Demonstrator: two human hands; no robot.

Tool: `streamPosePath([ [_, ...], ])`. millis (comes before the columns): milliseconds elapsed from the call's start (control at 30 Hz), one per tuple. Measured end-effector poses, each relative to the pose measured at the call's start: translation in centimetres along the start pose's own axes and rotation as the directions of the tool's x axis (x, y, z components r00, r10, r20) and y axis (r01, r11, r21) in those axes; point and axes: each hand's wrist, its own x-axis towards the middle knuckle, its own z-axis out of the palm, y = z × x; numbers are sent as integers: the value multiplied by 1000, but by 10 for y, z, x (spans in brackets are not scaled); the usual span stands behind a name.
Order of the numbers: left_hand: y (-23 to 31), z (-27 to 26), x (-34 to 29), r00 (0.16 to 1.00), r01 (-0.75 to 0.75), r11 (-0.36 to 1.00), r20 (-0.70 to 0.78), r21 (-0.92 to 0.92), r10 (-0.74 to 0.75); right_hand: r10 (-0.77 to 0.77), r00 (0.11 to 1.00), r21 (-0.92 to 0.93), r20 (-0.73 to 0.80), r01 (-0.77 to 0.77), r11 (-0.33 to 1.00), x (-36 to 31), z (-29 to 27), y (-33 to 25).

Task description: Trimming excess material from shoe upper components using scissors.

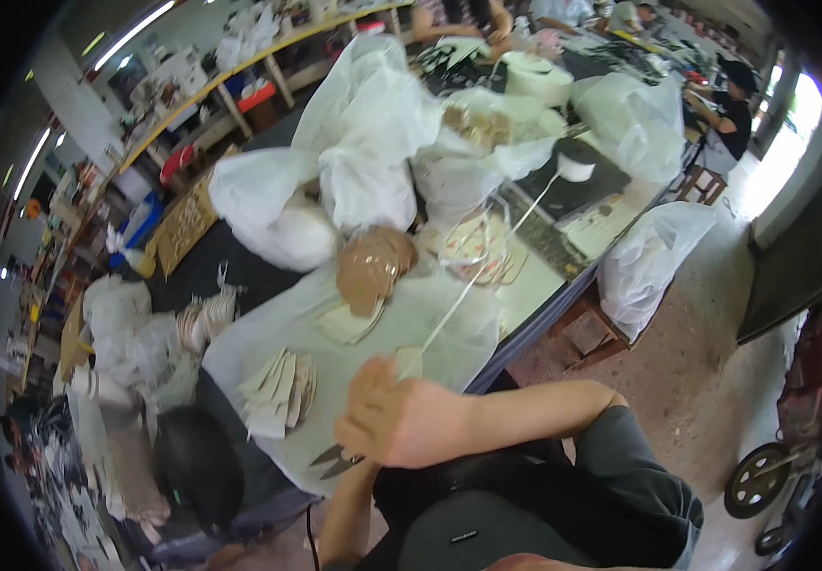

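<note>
My right hand point(394, 423) is closed and lies across my left wrist at the near edge of the table. Dark scissors point(336, 463) show their blades pointing left from beneath its fingers. Behind it, my left hand is mostly hidden; only the left forearm point(347, 519) shows clearly. A narrow white strip point(468, 288) runs taut from a white roll point(575, 169) down to my hands. Left of them, a fanned stack of cream pieces point(280, 392) rests on a plastic sheet point(335, 445). Beyond it sit a pile of brown pieces point(370, 266) and a pale piece point(349, 325).
Several filled white plastic bags point(373, 143) crowd the far side of the table. Another bag point(653, 262) stands on a wooden stool point(587, 333) to the right. A black rounded object point(199, 466) sits at the left. People point(727, 109) work further off.
</note>
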Motion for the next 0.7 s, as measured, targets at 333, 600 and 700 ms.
streamPosePath([
  [333, 9, 5, -15, 1000, -7, 909, 2, -416, 9, 439, 630, 758, 640, -611, -228, -38, 15, 110],
  [600, 10, 9, -21, 999, 26, 934, 39, -355, -13, 430, 539, 575, 724, -816, 55, -70, 98, 110],
  [700, 6, 9, -33, 998, 64, 944, 17, -325, -62, 503, 471, 485, 725, -867, 112, -72, 107, 110],
])
